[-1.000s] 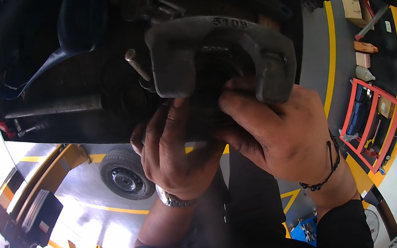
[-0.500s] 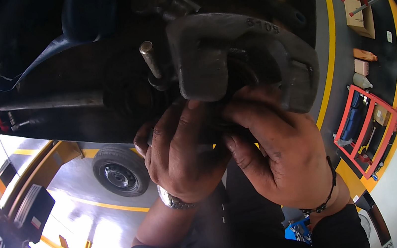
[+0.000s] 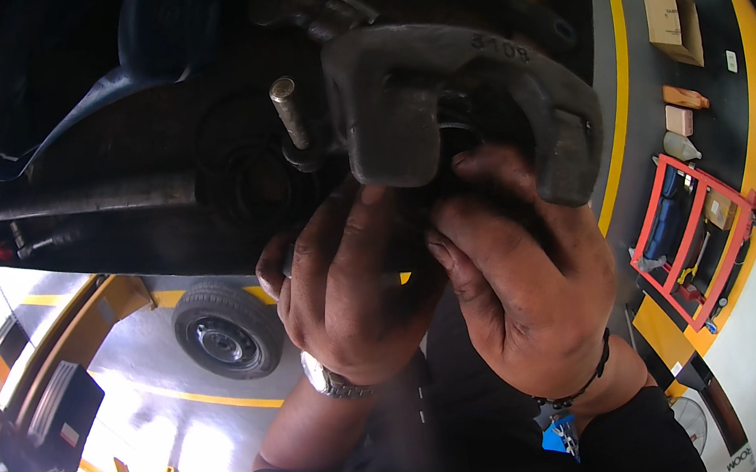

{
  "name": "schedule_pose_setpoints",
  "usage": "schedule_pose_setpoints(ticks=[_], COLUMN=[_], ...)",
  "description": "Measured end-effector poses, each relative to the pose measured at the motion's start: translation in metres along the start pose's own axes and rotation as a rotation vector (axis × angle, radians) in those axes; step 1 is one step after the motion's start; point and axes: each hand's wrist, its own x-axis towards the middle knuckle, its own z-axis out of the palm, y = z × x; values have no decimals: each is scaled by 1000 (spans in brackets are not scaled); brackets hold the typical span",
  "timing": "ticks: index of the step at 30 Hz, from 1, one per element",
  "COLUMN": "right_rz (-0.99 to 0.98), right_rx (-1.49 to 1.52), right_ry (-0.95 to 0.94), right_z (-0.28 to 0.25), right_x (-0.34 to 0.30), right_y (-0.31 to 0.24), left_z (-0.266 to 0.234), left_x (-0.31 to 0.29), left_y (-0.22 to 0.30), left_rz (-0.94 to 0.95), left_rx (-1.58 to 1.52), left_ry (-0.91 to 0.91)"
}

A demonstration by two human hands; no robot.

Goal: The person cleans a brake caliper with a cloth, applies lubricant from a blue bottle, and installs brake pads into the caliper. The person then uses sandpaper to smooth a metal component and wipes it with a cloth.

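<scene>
The landmark is the dark, C-shaped metal bracket [image 3: 388,130], which sits above both hands with its two legs pointing down and a marking on its upper right curve. Left hand [image 3: 343,298]: directly below the bracket's left leg, back of the hand facing the camera. Its fingers are bent and close together, their tips reaching up to that leg's lower edge; whether they grip anything cannot be told. A silver wristwatch [image 3: 322,377] is on this wrist.

Right hand [image 3: 527,283]: below the bracket's opening and right leg, the leg's lower end overlapping it in view. Thumb and forefinger are curled with a narrow gap at most, and another finger extends up into the opening. The space between the two hands is too dark to tell what, if anything, is held. A dark beaded bracelet [image 3: 589,385] is on this wrist.

A metal pin [image 3: 288,109] stands just left of the bracket, slightly tilted, its round end upward. Farther left of the bracket runs a grey metal bar [image 3: 96,199]. A wheel [image 3: 228,332] is on the floor, below and left of the bracket. Well to the bracket's right are a red frame [image 3: 704,193] and, higher up, a cardboard box [image 3: 674,20].
</scene>
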Motion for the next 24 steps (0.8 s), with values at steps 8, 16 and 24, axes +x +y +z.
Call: schedule_pose_setpoints(ticks=[8,16,24], right_rz=[60,201,94], right_rx=[145,162,3], right_ry=[159,108,28], right_z=[15,5,-6], right_x=[-7,-13,-6], right_y=[-1,-10,-7], left_z=[0,-1,3], left_x=[-1,-3,-1], left_y=[-1,-4,-3], left_rz=[5,29,46], left_rx=[12,-14,-14], left_ry=[-6,-3,36])
